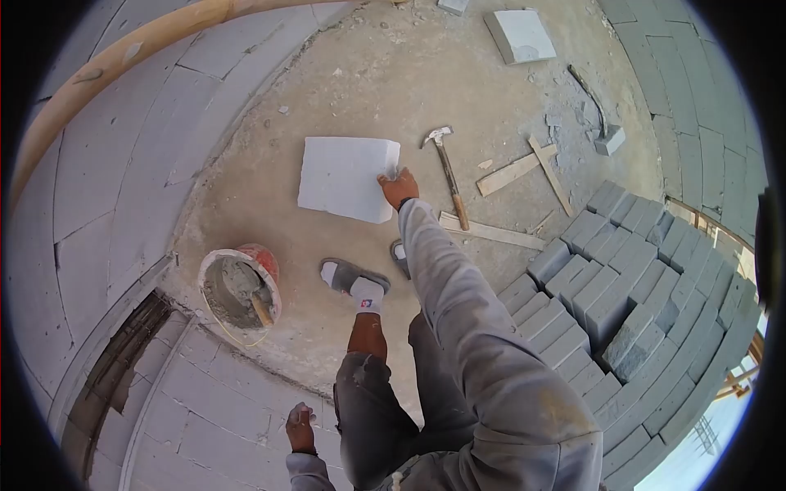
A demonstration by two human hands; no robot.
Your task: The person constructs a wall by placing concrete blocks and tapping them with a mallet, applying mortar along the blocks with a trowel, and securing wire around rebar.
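Observation:
A pale block (344, 176) lies on the dusty floor in front of my feet. My right hand (399, 186) is at the block's right side, its fingers bent over the edge and gripping it. Down at the lower left, away from any object, my left hand (300, 427) hangs with its fingers apart and nothing in them. To the right of the block lies a claw hammer (449, 176) with a wooden handle. A bucket (266, 260) holding grey mortar and a trowel (260, 308) stands left of my feet.
Stacked grey blocks (626, 270) fill the right side. Wood strips (512, 173) lie near the hammer. Farther off are another block (524, 37) and a dark-handled tool (589, 94). A wooden pole (123, 57) crosses the upper left before a block wall (106, 188).

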